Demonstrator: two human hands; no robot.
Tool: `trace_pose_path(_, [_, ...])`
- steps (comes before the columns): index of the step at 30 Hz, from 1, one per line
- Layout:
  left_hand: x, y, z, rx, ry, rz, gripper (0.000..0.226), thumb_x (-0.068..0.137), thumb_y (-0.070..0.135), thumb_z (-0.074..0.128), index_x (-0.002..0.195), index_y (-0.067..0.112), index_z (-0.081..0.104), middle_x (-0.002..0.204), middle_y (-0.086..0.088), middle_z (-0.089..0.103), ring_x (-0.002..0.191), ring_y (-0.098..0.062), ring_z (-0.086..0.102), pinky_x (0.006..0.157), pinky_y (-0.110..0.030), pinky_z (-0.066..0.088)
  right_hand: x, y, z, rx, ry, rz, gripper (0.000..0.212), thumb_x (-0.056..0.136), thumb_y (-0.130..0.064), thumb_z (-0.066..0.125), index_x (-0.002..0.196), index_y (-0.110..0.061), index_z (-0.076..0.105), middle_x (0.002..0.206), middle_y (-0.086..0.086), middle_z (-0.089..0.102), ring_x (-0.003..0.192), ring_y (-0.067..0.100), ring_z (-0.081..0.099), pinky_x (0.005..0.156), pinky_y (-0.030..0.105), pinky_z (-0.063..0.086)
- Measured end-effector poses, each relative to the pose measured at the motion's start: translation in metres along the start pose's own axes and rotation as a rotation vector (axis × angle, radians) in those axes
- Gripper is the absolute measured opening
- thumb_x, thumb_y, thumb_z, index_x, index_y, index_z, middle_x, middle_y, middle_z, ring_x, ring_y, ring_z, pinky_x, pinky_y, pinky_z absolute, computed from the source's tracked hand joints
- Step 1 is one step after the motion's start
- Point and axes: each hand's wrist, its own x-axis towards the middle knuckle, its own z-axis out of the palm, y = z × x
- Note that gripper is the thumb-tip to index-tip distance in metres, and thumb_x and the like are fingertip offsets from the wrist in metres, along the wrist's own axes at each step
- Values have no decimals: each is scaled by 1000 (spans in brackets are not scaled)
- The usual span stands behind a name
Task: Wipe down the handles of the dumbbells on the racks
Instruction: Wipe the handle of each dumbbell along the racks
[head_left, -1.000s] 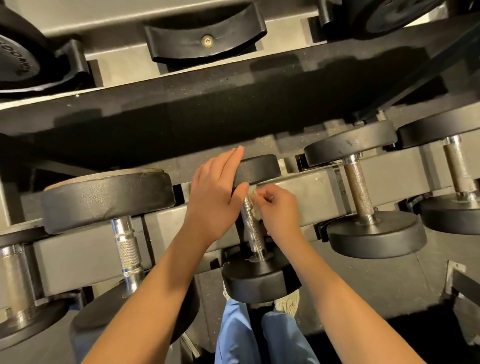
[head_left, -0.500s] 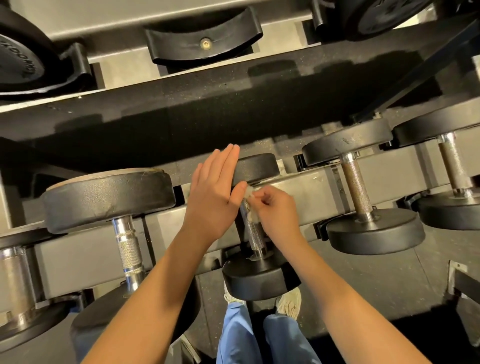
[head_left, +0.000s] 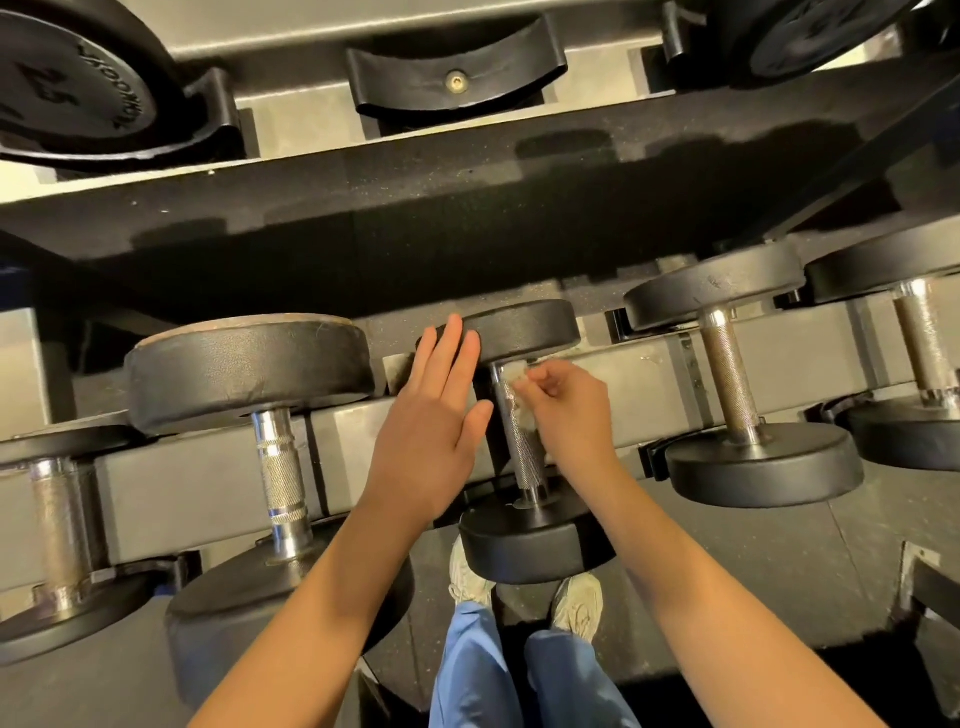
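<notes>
A small black dumbbell lies across the lower rack rail in the middle of the head view, its knurled steel handle running toward me. My right hand pinches a small pale cloth against the upper part of that handle, just below the far weight head. My left hand has straight fingers; its fingertips lie against the far weight head and its thumb points toward the handle.
A larger dumbbell sits to the left, and two more dumbbells stand to the right on the same grey rack rail. An upper shelf overhangs the row. My shoes and blue trousers show below.
My right hand with the cloth has slid up the handle toward the far weight head. My left hand has stayed against that head.
</notes>
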Motion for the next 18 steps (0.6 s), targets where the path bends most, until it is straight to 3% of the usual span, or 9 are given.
trace_pose_path(3, [-4,1,0,2,-3,2,61,101,31,36,140,36,-10,146,25,-26,137,4,-25,111,-18,-1,1,2,2,25,22,-1,12,86,-20,68,77,-18,62,71,-8,61,69,5,58,67,18,46])
trace_pose_path(6, [-7,2,0,-9,-4,-6,61,100,30,38,141,34,-8,148,21,-24,139,2,-23,110,-17,-3,-19,18,-8,3,-93,64,18,85,-18,70,70,-21,59,70,-6,61,69,10,60,70,25,50])
trace_pose_path(9, [-11,3,5,-3,17,-39,60,100,30,39,144,26,-3,152,14,-14,143,-5,-14,115,-24,2,-37,33,-21,-164,-245,132,14,83,-19,72,71,-15,66,68,-6,64,65,7,60,68,26,49])
trace_pose_path(11, [-21,3,9,25,85,-18,56,98,33,34,149,18,16,158,2,5,146,-14,6,116,-32,14,-40,35,-26,-243,-290,138,10,82,-21,73,76,-13,69,72,-6,67,68,6,62,70,27,51])
trace_pose_path(14, [-40,3,22,9,127,-18,46,95,31,36,130,9,54,134,-6,49,121,-16,43,100,-34,43,-42,25,-29,-147,-218,79,5,84,-23,71,82,-19,71,78,-8,70,73,3,64,72,20,51])
trace_pose_path(18, [-42,15,34,-407,-27,-284,35,99,27,47,134,23,52,118,11,52,100,1,53,89,-14,40,-47,15,-29,58,-184,35,9,86,-15,68,92,-20,73,80,-15,68,74,-10,62,68,5,45])
